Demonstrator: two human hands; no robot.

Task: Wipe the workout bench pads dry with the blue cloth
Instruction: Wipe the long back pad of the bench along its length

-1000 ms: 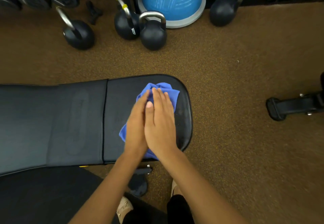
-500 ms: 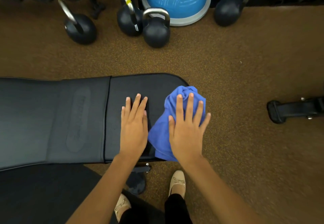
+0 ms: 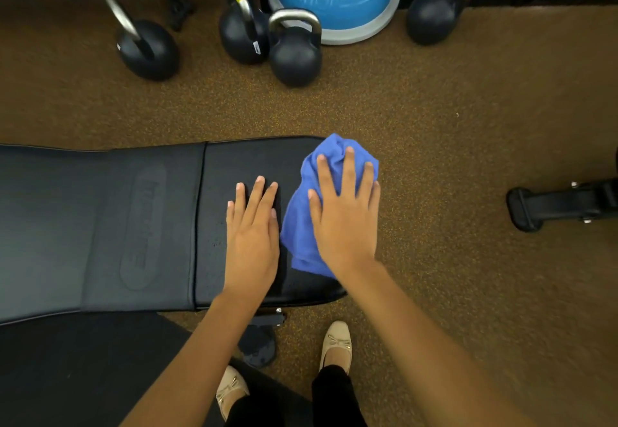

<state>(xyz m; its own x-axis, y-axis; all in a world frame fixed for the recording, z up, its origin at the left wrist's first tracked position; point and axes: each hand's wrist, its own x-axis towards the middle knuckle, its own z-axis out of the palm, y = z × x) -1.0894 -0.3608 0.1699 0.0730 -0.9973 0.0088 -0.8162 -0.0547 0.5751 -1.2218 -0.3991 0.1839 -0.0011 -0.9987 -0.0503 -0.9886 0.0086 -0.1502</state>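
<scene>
A second ago we had both hands stacked on the cloth (image 3: pixel 302 226) mid-pad. Now our right hand (image 3: pixel 344 212) has swept it to the bench (image 3: pixel 100 226) end, overhanging the edge, while our left hand (image 3: pixel 252 236) lies flat on bare pad.

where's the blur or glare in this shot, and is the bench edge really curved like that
Head view: right forearm smeared toward the bottom edge; right hand on the blue cloth fairly sharp. Faint sheen on the seat pad near edge. The bench's bowed edges suggest wide-angle distortion.
</scene>
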